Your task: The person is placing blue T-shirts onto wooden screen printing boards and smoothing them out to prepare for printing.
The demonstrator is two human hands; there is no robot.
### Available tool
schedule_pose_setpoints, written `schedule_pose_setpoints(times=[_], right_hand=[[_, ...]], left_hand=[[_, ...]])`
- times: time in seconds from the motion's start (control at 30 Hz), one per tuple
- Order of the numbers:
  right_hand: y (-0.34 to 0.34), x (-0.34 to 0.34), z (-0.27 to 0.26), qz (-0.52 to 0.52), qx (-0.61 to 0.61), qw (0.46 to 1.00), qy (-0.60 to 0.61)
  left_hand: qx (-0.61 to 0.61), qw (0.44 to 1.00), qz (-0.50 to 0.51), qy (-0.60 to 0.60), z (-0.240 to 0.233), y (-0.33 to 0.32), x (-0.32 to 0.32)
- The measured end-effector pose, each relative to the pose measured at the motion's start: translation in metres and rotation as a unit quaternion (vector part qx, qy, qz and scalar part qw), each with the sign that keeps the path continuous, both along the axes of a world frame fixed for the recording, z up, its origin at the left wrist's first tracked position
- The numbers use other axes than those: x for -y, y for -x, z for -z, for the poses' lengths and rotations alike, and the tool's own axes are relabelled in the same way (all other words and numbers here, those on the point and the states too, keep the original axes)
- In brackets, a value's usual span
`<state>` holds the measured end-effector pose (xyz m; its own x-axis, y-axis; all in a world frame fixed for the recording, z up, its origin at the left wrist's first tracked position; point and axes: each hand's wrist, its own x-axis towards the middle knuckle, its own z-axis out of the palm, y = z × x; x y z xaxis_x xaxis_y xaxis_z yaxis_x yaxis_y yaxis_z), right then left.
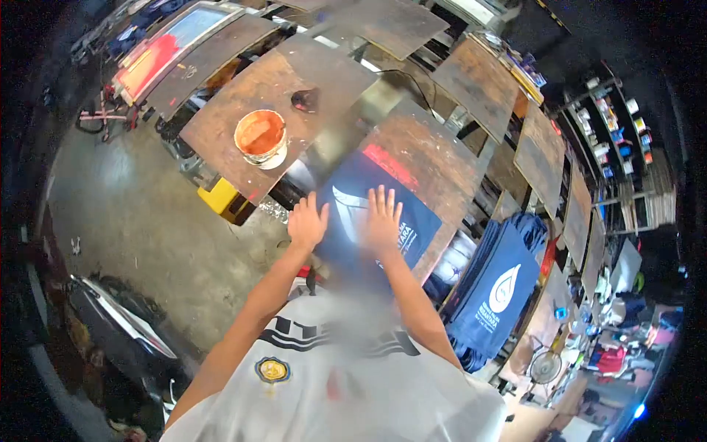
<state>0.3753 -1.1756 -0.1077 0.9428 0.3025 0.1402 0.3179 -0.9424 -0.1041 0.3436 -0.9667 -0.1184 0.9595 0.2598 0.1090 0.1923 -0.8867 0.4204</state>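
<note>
A dark blue fabric piece with a white printed emblem and lettering (420, 221) lies flat on a stained wooden board (442, 160) before me. My right hand (384, 218) rests palm down on the print, fingers spread. At the fabric's left edge is my left hand (308, 221), its fingers slightly apart and holding nothing; whether it touches the cloth I cannot tell. A blurred patch hides part of the fabric's middle and lower edge. To the right, a stack of similar dark blue printed pieces (491, 293) lies on another support.
On the board at upper left stand an open bucket of orange ink (260, 138) and a small dark container (305, 100). A yellow object (223, 200) sits below that board. More wooden boards (480, 83) run in rows, a printing frame (177, 47) lies far left, and shelves (613, 127) stand right.
</note>
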Motion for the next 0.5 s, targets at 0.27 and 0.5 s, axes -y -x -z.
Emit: schedule_pose_setpoints(times=[0.27, 0.5], right_hand=[[-0.001, 0.08, 0.013, 0.189, 0.016, 0.981, -0.025], [0.056, 0.04, 0.0, 0.187, 0.027, 0.981, -0.051]], left_hand=[[-0.015, 1.0, 0.009, -0.007, -0.001, 0.0, 0.003], [-0.051, 0.999, 0.017, -0.009, 0.001, 0.001, 0.001]])
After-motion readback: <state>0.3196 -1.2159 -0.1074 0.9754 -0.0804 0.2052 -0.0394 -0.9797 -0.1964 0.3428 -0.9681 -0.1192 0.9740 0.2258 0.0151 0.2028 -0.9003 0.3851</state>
